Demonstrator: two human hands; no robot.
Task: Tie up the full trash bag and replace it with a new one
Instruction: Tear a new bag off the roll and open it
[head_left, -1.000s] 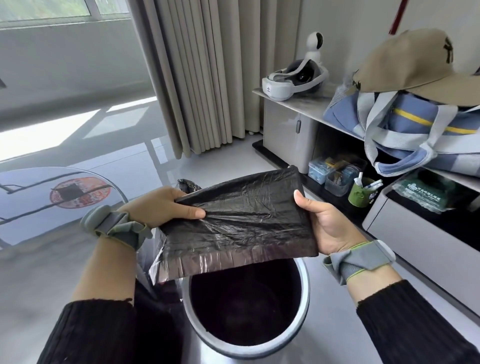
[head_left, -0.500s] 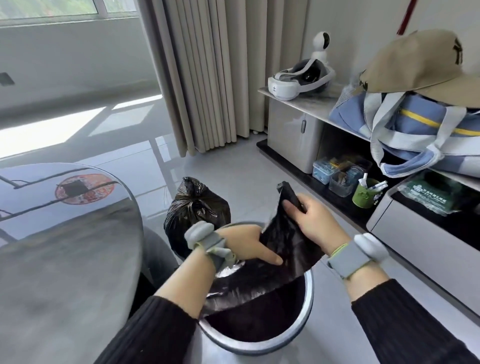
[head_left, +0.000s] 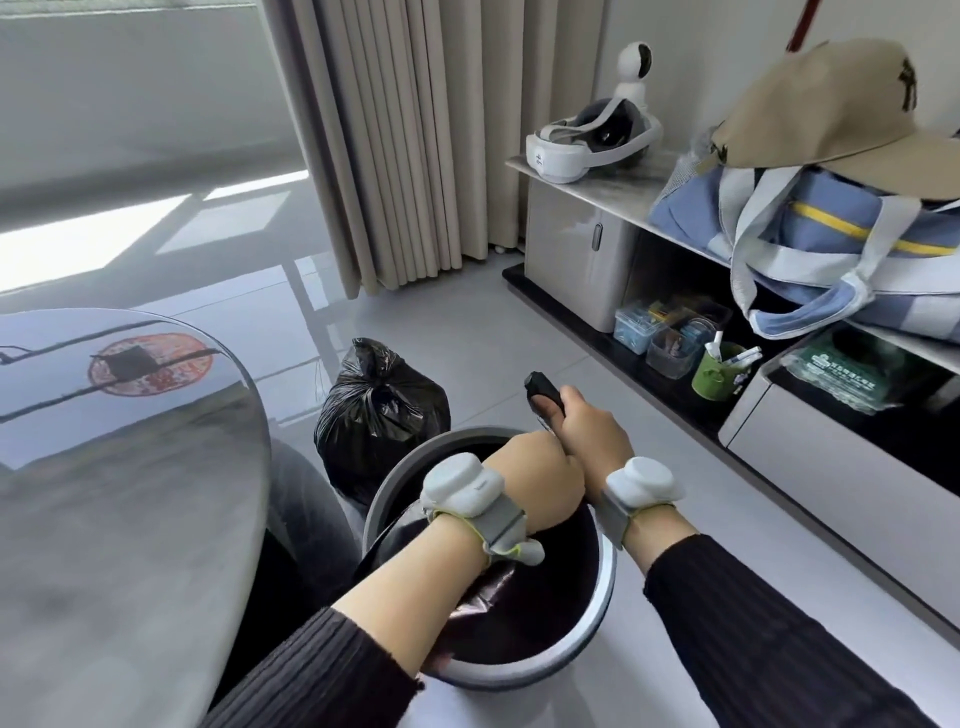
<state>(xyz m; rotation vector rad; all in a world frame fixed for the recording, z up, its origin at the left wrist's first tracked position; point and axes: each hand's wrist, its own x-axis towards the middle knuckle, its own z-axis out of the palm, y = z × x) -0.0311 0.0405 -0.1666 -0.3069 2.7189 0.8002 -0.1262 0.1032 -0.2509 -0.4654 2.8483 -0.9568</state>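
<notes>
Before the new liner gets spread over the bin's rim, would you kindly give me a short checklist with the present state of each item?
1. Full trash bag tied shut and out of the bin: ok, it stands knotted on the floor behind.
2. Trash bin upright: ok.
3. Right hand grips the new bag: ok, a bunched end sticks out of the fist.
4. Left hand holds the liner: cannot tell, fingers hidden.
5. Liner draped over the rim: not ok, film lies only at the left side.
6. Liner mouth open: cannot tell.
</notes>
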